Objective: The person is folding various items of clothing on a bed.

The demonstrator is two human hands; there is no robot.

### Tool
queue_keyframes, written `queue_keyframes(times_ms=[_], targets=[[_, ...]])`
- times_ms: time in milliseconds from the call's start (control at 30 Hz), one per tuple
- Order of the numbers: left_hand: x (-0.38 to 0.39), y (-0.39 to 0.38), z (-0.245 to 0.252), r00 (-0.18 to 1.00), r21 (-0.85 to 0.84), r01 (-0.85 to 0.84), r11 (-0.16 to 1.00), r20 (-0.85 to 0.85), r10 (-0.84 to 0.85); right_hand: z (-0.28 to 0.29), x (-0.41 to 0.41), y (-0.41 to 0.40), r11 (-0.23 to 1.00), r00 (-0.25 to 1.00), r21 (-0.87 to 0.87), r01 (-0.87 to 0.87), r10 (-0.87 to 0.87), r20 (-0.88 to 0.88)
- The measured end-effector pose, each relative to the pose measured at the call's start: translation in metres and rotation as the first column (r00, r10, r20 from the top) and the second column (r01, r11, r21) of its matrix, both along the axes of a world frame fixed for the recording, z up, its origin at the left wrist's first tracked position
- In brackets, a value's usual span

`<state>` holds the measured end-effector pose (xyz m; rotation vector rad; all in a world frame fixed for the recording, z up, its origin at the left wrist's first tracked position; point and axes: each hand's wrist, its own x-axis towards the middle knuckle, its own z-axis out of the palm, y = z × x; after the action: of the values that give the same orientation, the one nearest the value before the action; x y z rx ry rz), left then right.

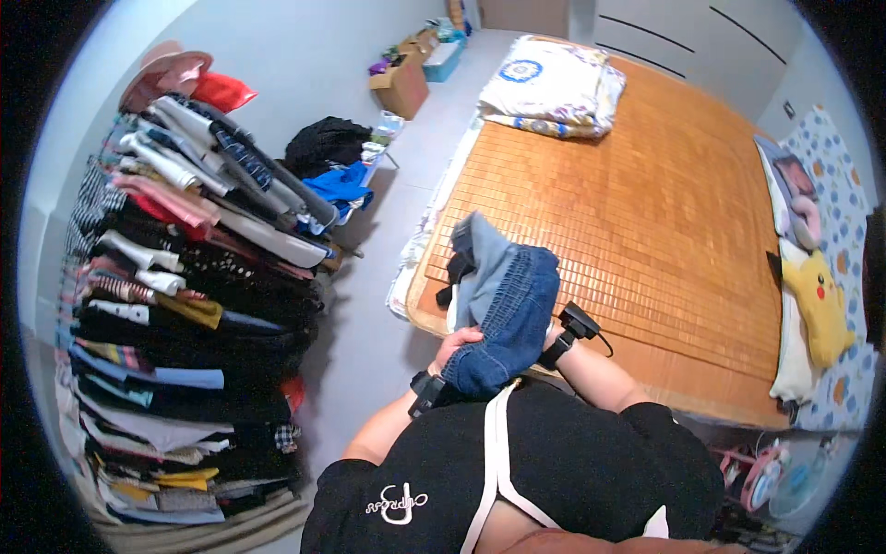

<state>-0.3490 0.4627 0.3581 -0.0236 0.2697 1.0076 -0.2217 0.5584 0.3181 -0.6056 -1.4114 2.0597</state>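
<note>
A pair of blue denim garments or one pair of jeans [516, 311], with a gathered elastic waistband and a lighter inner side, hangs bunched before my chest over the bed's near corner. My left hand [458, 346] grips its lower left edge, thumb on top of the cloth. At the right side of the denim is my right hand [552, 334], mostly hidden by the fabric, so its hold cannot be seen. Dark cloth [453, 273] and a bit of white cloth lie on the mat just behind the denim.
The bed bears a bamboo mat [644, 208], a folded patterned quilt [547, 86] and a yellow plush toy [820, 308]. At left stands a rack of hanging clothes [208, 277]. Beyond it are a low bench with a blue garment [339, 185] and a cardboard box [401, 86].
</note>
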Motion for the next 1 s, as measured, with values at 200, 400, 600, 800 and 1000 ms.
queue_keyframes(times_ms=[200,400,600,800,1000], targets=[[-0.027,-0.019,0.017,0.980,0.278,-0.055,0.959,-0.167,0.105,0.051,-0.011,0.001,0.983,0.996,-0.179,0.028,-0.043,-0.080],[-0.062,-0.039,0.025,0.482,0.440,-0.387,0.810,-0.653,0.584,0.068,-0.032,-0.008,0.997,0.997,0.018,0.078,-0.078,0.018],[-0.062,-0.044,0.026,0.459,0.490,-0.013,0.872,-0.771,0.441,0.095,-0.039,-0.042,0.915,0.918,0.080,-0.395,0.396,0.013],[-0.080,-0.065,0.019,0.816,0.298,-0.318,0.900,-0.399,0.420,0.109,0.003,-0.016,0.956,0.926,-0.223,-0.188,0.097,-0.365],[-0.111,-0.083,0.037,0.480,0.278,-0.740,0.612,-0.419,0.771,0.067,0.063,0.030,0.914,0.784,-0.373,0.161,-0.348,-0.515]])
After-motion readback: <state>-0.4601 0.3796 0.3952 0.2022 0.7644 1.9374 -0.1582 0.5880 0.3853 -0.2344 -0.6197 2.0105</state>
